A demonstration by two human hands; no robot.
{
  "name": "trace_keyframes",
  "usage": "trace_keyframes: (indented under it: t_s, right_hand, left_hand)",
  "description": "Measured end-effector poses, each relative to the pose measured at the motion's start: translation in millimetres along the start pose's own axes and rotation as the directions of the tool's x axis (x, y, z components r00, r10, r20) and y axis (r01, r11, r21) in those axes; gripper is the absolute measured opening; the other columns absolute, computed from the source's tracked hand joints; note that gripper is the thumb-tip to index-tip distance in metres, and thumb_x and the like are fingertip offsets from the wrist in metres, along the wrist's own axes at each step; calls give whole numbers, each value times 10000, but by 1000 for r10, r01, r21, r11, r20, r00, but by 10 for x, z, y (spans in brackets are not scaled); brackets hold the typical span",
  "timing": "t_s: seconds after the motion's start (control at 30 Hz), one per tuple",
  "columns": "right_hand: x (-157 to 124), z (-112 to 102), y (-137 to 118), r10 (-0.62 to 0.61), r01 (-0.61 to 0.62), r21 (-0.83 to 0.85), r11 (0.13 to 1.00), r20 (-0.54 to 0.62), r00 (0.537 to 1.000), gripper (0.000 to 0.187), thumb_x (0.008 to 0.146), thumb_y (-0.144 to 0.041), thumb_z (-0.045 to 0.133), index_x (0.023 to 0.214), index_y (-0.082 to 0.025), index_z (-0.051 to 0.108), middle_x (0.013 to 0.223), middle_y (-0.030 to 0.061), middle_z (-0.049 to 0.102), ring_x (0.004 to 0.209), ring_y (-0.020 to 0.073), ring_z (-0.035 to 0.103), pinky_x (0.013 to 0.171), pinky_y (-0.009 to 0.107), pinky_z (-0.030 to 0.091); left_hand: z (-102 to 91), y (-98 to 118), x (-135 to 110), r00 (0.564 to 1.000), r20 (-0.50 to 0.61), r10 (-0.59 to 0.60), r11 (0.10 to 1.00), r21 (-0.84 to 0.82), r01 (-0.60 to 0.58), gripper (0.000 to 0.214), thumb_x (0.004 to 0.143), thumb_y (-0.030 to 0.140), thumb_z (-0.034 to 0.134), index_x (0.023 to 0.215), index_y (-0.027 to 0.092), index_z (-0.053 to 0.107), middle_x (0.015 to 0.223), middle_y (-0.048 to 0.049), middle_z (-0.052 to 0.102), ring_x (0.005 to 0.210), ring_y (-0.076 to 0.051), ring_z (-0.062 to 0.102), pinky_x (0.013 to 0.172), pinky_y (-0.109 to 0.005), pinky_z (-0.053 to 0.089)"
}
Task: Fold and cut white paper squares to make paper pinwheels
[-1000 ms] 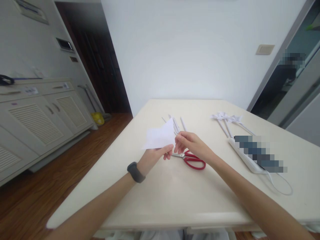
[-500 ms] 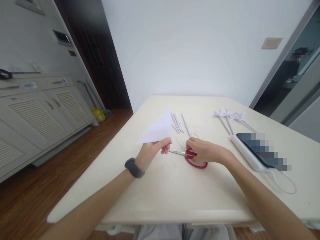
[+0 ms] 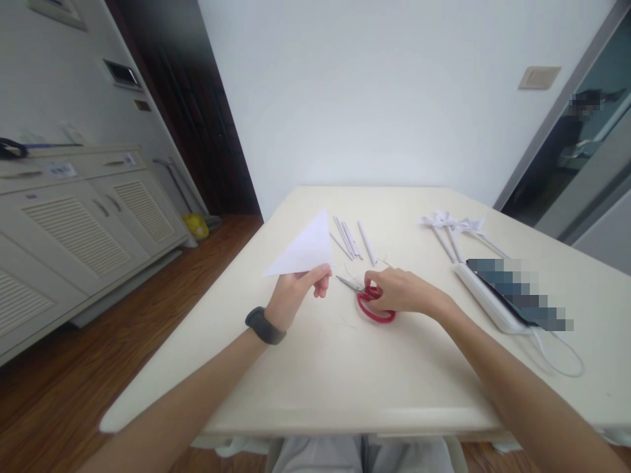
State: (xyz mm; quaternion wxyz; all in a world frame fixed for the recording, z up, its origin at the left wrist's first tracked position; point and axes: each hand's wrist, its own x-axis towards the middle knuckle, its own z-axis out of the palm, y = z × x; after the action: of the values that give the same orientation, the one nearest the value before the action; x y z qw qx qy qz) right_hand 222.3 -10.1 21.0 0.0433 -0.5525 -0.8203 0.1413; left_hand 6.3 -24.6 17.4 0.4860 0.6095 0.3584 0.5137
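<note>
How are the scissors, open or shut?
Shut, it seems: the blades form one narrow point; the right hand grips the red handles.

The widest free stretch of the cream table [image 3: 315,381] lies at the lower centre of the frame, between the left forearm [image 3: 211,387] and the right forearm [image 3: 497,368]. Another lane runs at upper centre right, between a lone white stick [image 3: 367,243] and the white paper pinwheels [image 3: 451,223] — it ends at the pale wall [image 3: 369,98]. In the middle, the right grip [image 3: 401,289] and the red-handled metal scissors [image 3: 375,318] bar the near way to the thin white sticks [image 3: 349,240]; the left grip [image 3: 296,292] and a white paper triangle [image 3: 306,249] block it from the left. At right, a white oblong block [image 3: 486,299], a dark flat slab [image 3: 513,289] and a looped white cable [image 3: 562,374] obstruct passage.
</note>
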Motion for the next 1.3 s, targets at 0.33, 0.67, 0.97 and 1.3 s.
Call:
trace_keyframes:
  t_s: [0.33,0.67,0.97,1.3]
  right_hand:
    - [95,-10,-143,-105,151,932,329,-122,987,260,764,-274,593,978,-195,468,854,32,563,642,121,547,536,246,434]
    - [-130,75,-595,-356,341,916,211,-252,900,383,813,-545,468,1076,-268,435,774,-28,354,530,71,297,449,211,317]
    - [-108,261,-776,-213,387,833,395,-327,921,250,868,-421,448,1053,-254,442,794,-9,454,670,116,442,555,235,469]
    - [-103,283,-816,-138,381,797,469,-360,923,198,875,-416,422,938,-233,462,787,-8,517,632,110,469,498,217,481]
  left_hand:
    - [18,26,-2,999,-11,35,999,19,-35,274,813,256,526,563,145,531,521,15,500,488,-97,445,525,-252,379]
    - [-25,52,37,979,-146,139,985,-85,-152,202,812,241,527,632,154,553,516,24,484,468,-96,432,461,-241,351]
    - [-7,22,16,976,-172,133,990,-20,-139,322,804,267,516,501,160,485,504,22,460,453,-87,410,446,-239,330]
    - [3,27,-15,984,-127,128,987,118,-113,383,837,306,475,481,173,431,460,35,422,443,-89,392,533,-256,362]
